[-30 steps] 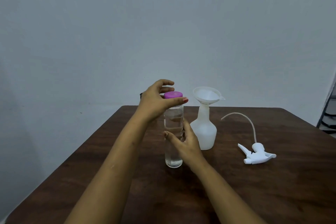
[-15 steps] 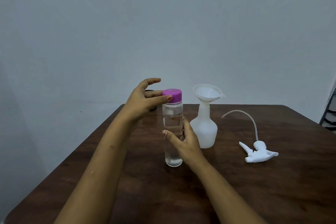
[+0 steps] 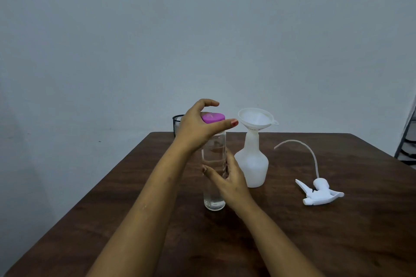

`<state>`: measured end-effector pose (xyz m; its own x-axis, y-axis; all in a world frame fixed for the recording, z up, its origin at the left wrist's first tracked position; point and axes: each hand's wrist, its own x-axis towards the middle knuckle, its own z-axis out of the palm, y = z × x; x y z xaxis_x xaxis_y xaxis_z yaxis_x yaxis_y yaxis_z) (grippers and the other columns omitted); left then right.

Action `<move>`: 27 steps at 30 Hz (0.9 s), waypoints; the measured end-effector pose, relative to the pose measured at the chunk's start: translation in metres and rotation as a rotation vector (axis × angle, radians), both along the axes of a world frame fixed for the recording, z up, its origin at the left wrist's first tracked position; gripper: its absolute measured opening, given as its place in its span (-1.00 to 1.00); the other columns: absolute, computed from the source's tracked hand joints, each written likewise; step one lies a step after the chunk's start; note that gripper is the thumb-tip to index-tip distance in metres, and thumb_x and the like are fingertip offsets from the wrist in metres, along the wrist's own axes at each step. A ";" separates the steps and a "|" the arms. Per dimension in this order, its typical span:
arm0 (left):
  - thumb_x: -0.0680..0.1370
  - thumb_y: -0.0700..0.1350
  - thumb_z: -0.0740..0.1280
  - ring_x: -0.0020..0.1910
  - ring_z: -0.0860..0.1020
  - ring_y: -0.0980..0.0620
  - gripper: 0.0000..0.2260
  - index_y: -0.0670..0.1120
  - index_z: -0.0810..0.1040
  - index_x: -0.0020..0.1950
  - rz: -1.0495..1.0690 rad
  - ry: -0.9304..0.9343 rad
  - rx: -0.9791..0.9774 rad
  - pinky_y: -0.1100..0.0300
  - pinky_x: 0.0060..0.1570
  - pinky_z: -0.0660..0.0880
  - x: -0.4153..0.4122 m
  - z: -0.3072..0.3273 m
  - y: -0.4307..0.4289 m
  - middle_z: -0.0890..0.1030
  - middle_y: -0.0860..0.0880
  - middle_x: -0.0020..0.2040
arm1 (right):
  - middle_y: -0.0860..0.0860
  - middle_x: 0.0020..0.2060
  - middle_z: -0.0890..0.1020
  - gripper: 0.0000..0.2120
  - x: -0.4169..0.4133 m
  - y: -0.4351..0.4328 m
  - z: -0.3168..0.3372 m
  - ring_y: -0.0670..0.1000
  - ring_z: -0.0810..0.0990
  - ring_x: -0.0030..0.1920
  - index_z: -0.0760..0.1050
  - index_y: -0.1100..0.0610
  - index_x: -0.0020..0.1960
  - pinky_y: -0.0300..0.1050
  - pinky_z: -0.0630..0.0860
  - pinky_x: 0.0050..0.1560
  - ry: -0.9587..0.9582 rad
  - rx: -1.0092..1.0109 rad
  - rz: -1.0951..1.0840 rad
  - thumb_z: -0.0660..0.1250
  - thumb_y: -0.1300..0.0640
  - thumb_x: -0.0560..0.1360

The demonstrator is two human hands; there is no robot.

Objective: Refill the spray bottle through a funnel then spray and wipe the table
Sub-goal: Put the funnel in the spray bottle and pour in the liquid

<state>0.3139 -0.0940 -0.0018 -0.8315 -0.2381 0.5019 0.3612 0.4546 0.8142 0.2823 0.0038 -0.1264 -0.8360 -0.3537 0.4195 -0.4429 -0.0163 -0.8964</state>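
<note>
A clear water bottle (image 3: 213, 195) with a purple cap (image 3: 213, 117) stands upright on the dark wooden table (image 3: 315, 243). My left hand (image 3: 198, 128) is curled around the cap from the left, thumb across its front. My right hand (image 3: 229, 180) holds the bottle's body from the right. Just right of it stands the white spray bottle (image 3: 253, 164) with a white funnel (image 3: 256, 120) seated in its neck. The white spray trigger head (image 3: 319, 193) lies on its side further right, its dip tube (image 3: 308, 153) arching up to the left.
A black mesh cup (image 3: 177, 125) stands at the table's far edge, partly behind my left hand. A pale wall rises behind the table. A dark rack (image 3: 408, 144) shows at the right edge of the view.
My left hand has returned onto the purple cap and closed around it after drawing off to the left. The view has shifted slightly. My right hand stays on the bottle.
</note>
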 end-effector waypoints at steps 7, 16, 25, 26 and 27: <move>0.28 0.12 0.54 -0.06 0.60 0.04 -0.53 0.09 0.44 0.09 0.073 0.044 0.063 0.27 -0.12 0.55 -0.003 0.000 0.008 0.59 0.01 -0.07 | -0.10 0.24 0.53 -0.30 -0.001 0.000 0.000 -0.11 0.53 0.23 0.30 -0.17 0.37 0.00 0.52 0.25 0.016 -0.024 -0.005 0.41 -0.30 0.30; 0.31 0.18 0.50 -0.14 0.56 0.05 -0.39 0.03 0.21 0.13 0.190 0.077 0.026 0.22 -0.13 0.46 -0.007 0.011 0.021 0.57 0.02 -0.23 | -0.08 0.21 0.54 -0.36 -0.002 -0.001 -0.003 -0.06 0.56 0.20 0.32 -0.24 0.33 0.06 0.56 0.18 0.043 -0.026 0.006 0.39 -0.36 0.30; 0.36 0.19 0.46 -0.13 0.62 0.00 -0.48 -0.02 0.32 0.12 0.184 0.054 0.228 0.12 -0.06 0.51 0.004 0.023 -0.002 0.62 0.03 -0.24 | -0.03 0.17 0.57 -0.28 -0.006 -0.003 -0.005 -0.10 0.60 0.13 0.28 -0.12 0.39 -0.05 0.58 0.14 0.039 -0.020 -0.003 0.40 -0.27 0.31; 0.36 0.18 0.46 -0.16 0.62 0.00 -0.49 -0.03 0.33 0.12 0.188 0.036 0.271 0.11 -0.08 0.52 0.005 0.018 -0.007 0.61 0.02 -0.23 | -0.03 0.18 0.57 -0.29 -0.005 -0.003 -0.004 -0.11 0.60 0.13 0.28 -0.11 0.39 -0.08 0.58 0.14 0.042 -0.017 -0.004 0.40 -0.25 0.32; 0.36 0.17 0.47 -0.18 0.62 0.01 -0.50 -0.04 0.33 0.11 0.194 0.019 0.311 0.09 -0.07 0.54 0.006 0.013 -0.014 0.61 0.01 -0.23 | -0.03 0.18 0.57 -0.30 -0.004 -0.003 -0.004 -0.12 0.60 0.13 0.28 -0.10 0.39 -0.09 0.58 0.13 0.045 -0.014 -0.005 0.40 -0.23 0.33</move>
